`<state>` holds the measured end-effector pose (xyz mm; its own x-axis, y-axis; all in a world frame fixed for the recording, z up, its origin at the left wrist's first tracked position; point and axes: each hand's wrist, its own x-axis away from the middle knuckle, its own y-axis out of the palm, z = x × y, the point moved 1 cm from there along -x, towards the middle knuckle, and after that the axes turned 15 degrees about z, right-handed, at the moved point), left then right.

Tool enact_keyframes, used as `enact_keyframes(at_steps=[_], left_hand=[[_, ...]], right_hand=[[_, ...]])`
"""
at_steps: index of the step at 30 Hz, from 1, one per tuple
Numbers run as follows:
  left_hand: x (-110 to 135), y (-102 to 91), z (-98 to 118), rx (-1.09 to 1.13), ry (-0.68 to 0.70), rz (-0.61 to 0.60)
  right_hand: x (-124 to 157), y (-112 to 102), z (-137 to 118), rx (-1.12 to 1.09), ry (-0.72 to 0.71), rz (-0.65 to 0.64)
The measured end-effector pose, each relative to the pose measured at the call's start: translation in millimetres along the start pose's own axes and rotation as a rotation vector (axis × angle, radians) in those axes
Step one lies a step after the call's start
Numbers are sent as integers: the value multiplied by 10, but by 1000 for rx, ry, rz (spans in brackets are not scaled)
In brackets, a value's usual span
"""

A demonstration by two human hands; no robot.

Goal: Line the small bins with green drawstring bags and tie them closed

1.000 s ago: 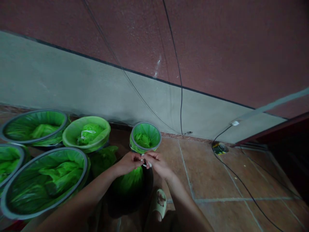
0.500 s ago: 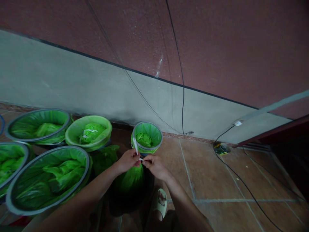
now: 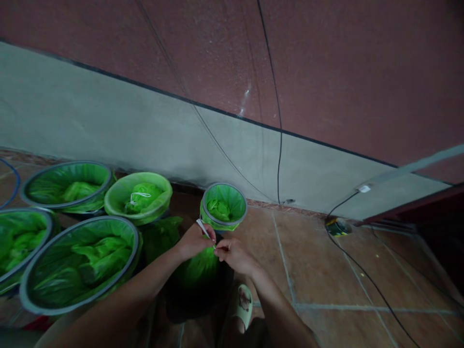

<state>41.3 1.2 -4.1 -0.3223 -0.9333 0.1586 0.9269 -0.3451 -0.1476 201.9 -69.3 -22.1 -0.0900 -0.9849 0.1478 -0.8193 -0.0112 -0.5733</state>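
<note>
In the head view, my left hand is closed on a narrow white strip, whose free end sticks up to the left past the knuckles. My right hand pinches close beside it, fingertips at the gathered top of a green bag. Whether those fingertips grip the strip or the bag's neck is too small to make out. Below both hands the bag bulges inside a dark bucket on the floor.
Several tubs lined with green bags stand at the left, including a large grey-rimmed one and a pale green one. A smaller lined bucket is by the wall. A black cable crosses the tiles. My slippered foot is beside the bucket.
The strip's upright end has tipped lower and further left, and less of it shows. Both hands stay together over the bag's neck. The whole view has shifted slightly.
</note>
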Motion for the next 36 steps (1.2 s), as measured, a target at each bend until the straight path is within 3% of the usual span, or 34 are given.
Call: enact_keyframes(at_steps=[2,9,12,16,19,24,27,31,34,36], left_hand=[[3,-6,25,-68,107,-23],[76,50,31,-175,336,103],[105,106,17,-82,264,102],[102,125,2,24,87,99],[76,99,-8,21,23,61],[21,38,-46,-80,3,-41],[-22,-27,-84,-326,75,-2],[-48,-123,-176,-724,117,52],[-30,-159,-268,-838,70,29],[-10,-163,-326,-828,47,0]], right_hand=[[-10,-2,17,17,-5,43],[-64,-19,-54,-89,-20,252],[-63,-14,-118,-203,37,216],[-44,-12,-190,-452,220,135],[-37,0,-182,-476,316,153],[-52,61,-90,-152,240,247],[-39,46,-86,214,122,291],[3,-7,-82,624,120,245],[5,1,-13,716,176,174],[-6,24,40,651,181,170]])
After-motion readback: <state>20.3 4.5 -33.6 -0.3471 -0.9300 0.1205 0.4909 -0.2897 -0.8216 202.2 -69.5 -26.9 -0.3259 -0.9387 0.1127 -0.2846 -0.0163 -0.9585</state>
